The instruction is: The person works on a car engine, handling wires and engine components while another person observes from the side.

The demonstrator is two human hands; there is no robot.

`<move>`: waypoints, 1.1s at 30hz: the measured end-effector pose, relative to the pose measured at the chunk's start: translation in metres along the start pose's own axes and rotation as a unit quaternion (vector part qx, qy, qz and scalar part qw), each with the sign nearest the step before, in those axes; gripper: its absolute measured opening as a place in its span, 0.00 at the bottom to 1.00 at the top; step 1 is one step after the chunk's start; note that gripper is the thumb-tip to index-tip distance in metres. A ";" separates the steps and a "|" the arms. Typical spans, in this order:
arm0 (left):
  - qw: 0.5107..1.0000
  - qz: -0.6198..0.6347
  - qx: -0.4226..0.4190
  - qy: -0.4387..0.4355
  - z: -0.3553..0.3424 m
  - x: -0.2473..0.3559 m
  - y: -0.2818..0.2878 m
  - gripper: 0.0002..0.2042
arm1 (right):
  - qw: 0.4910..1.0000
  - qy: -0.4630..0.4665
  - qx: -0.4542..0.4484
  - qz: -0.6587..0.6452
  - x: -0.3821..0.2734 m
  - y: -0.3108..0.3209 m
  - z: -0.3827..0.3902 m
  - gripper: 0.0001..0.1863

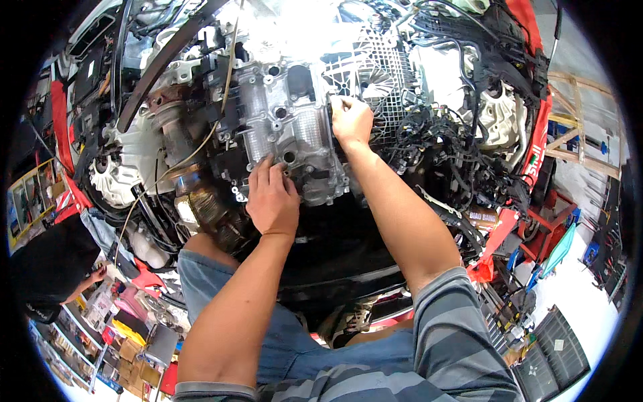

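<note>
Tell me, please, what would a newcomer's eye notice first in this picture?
First comes the silvery metal engine part near the middle, below a white glare; the left fingers are at its lower left, the right fingers curled at its right edge. Then, a red strip along the right side and another person in black at far left.

Glare [301,23] whites out your top centre
You get a near-black patch [328,251] below centre and bent edges near black corners.

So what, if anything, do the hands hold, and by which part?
Left hand: nothing visible, resting on the silver cover. Right hand: curled by its edge; any hold unclear.
</note>
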State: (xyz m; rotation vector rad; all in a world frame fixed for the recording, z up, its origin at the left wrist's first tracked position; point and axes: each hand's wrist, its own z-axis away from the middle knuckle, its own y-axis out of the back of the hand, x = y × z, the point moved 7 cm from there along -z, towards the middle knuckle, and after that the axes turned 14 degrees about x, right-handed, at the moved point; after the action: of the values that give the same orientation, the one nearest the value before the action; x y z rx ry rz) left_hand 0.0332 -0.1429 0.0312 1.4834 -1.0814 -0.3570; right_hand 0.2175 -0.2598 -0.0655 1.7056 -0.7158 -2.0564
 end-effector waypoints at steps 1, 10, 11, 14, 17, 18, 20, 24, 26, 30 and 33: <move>1.000 0.001 -0.012 0.007 -0.001 0.002 0.000 0.12 | 1.000 0.004 -0.009 0.018 0.003 -0.006 -0.001 0.17; 1.000 -0.005 -0.012 0.011 0.000 -0.002 0.001 0.11 | 0.996 0.000 -0.092 0.012 0.023 -0.023 -0.007 0.17; 1.000 -0.004 -0.012 0.010 -0.001 -0.001 0.001 0.11 | 0.996 0.024 -0.088 -0.017 0.021 -0.022 -0.009 0.16; 1.000 0.005 -0.015 0.000 -0.001 0.003 0.001 0.11 | 0.995 0.029 -0.090 -0.034 0.026 -0.023 -0.010 0.14; 1.000 0.003 0.000 -0.003 0.000 0.000 0.001 0.11 | 0.995 0.016 -0.101 -0.001 0.021 -0.022 -0.005 0.13; 1.000 -0.002 -0.007 0.004 -0.001 0.000 0.001 0.11 | 0.994 0.022 -0.104 0.021 0.017 -0.021 -0.004 0.13; 1.000 -0.008 -0.014 0.010 -0.001 -0.002 0.001 0.11 | 0.993 0.013 -0.109 0.031 0.011 -0.020 -0.002 0.13; 1.000 -0.002 -0.013 0.005 -0.001 0.001 0.000 0.11 | 0.995 0.013 -0.093 0.043 0.019 -0.019 -0.004 0.13; 1.000 -0.004 -0.013 0.006 0.000 0.000 -0.001 0.11 | 0.994 0.014 -0.104 0.039 0.020 -0.018 -0.005 0.13; 1.000 -0.004 -0.010 0.008 -0.001 -0.002 0.000 0.11 | 0.991 0.040 -0.116 0.052 0.012 -0.015 -0.003 0.13; 1.000 0.004 -0.012 0.010 0.000 0.000 0.000 0.11 | 0.990 0.046 -0.123 0.053 0.009 -0.009 -0.002 0.14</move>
State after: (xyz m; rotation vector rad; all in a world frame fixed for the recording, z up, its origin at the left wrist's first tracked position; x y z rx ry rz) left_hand 0.0337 -0.1427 0.0311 1.4578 -1.0623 -0.3479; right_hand 0.2175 -0.2577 -0.0786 1.5773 -0.4903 -1.8920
